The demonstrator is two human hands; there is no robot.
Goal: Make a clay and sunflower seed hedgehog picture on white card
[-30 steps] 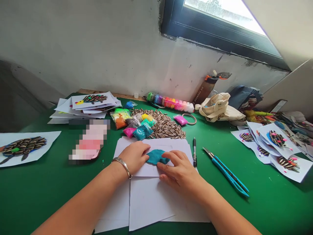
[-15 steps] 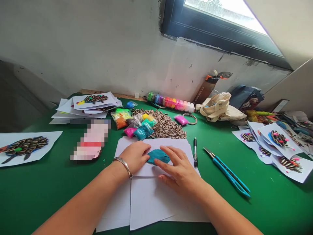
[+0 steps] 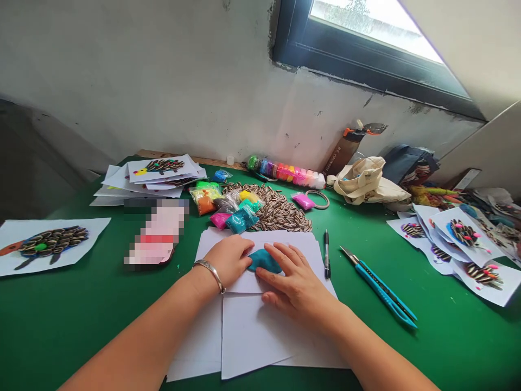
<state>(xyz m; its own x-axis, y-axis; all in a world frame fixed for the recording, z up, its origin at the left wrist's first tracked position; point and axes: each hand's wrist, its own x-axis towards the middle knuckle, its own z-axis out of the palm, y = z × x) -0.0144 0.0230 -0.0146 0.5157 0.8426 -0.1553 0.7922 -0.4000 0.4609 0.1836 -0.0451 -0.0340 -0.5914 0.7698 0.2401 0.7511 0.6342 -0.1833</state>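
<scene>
A flat blue piece of clay (image 3: 262, 261) lies on white paper (image 3: 254, 317) in front of me. My right hand (image 3: 291, 274) rests over its right part, fingers spread and fingertips on the clay. On the clay's left edge are the fingertips of my left hand (image 3: 230, 260), a silver bracelet on its wrist. The left fingers are bent and partly hidden, so their grip is unclear. Just behind the paper sit bagged clay (image 3: 243, 217) and a pile of striped seeds (image 3: 280, 209).
A black pen (image 3: 326, 255) and a blue cutter (image 3: 382, 290) with its blade out lie to the right. Seed pictures stand in piles at the left (image 3: 157, 168) and right (image 3: 466, 231). A bottle (image 3: 344, 149) and cloth bag (image 3: 366, 179) are at the back.
My right hand has shifted slightly left over the clay and covers more of it. The whole view has moved a little, with the table things sitting slightly further right.
</scene>
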